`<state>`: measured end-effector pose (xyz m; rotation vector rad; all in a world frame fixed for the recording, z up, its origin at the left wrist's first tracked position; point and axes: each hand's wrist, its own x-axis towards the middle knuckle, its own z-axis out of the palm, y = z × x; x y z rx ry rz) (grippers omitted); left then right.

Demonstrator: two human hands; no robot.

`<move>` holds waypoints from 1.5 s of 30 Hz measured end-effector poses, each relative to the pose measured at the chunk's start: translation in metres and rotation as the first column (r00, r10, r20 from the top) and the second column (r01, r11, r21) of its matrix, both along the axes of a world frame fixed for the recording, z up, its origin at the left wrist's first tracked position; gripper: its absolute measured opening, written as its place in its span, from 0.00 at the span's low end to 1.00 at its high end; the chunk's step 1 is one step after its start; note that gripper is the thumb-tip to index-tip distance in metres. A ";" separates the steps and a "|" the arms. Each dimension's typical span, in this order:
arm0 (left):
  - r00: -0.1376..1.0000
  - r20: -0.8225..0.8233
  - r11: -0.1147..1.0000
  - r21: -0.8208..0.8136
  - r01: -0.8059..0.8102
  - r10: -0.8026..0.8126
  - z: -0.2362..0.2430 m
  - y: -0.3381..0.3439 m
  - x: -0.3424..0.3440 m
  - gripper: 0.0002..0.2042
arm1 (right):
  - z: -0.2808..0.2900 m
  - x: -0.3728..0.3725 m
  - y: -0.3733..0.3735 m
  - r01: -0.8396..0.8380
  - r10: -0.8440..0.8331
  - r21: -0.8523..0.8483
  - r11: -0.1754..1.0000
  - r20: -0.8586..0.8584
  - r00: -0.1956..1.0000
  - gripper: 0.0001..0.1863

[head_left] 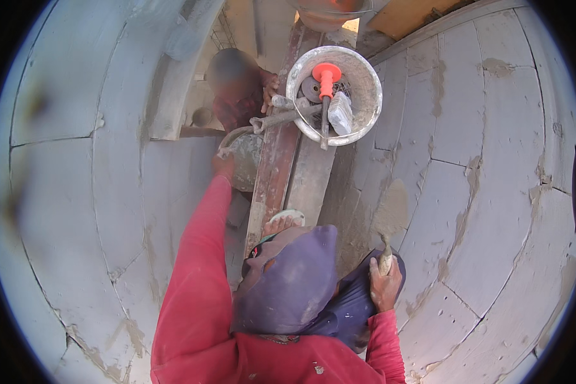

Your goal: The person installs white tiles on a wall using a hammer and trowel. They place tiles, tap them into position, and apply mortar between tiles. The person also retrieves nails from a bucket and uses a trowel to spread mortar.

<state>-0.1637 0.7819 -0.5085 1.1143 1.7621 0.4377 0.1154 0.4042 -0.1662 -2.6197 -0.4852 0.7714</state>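
Observation:
My left arm reaches out, and my left hand (223, 165) grips the rim of a mortar-stained bucket (244, 168) beside the plank. The bucket's inside shows grey residue; its far side is partly covered by a bar. Low on the right, my right hand (384, 285) is closed round the handle of a trowel (392, 208). The trowel's blade is coated in grey mortar and points away from me. Another person (233, 96) is below, across the bucket, with a hand (269, 89) by the plank's edge.
A white tool bucket (373, 105) stands on the plank (274, 173), holding a chisel with an orange guard (327, 80), a disc and a wrapped white block. A metal bar (281, 119) juts from it. Grey block walls (486, 192) rise on both sides. Another bucket (326, 20) sits farther off.

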 end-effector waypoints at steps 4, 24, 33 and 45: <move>0.997 -0.068 0.999 -0.042 -0.030 0.027 0.023 -0.012 -0.015 0.20 | 0.002 0.000 0.002 -0.015 0.014 -0.015 1.000 -0.025 1.000 0.16; 0.971 -0.126 0.979 0.008 -0.202 0.201 0.210 -0.108 -0.095 0.13 | 0.112 -0.008 -0.001 0.140 -0.100 0.081 0.987 -0.374 0.922 0.15; 0.977 0.069 0.933 -0.315 -0.173 0.204 0.386 -0.119 -0.005 0.10 | 0.184 -0.016 0.042 -0.010 -0.067 -0.124 0.992 -0.599 0.798 0.18; 0.883 0.241 0.826 -0.512 -0.237 0.402 0.413 -0.145 0.138 0.18 | 0.123 0.009 0.100 -0.509 0.454 -0.146 0.848 -0.294 0.841 0.25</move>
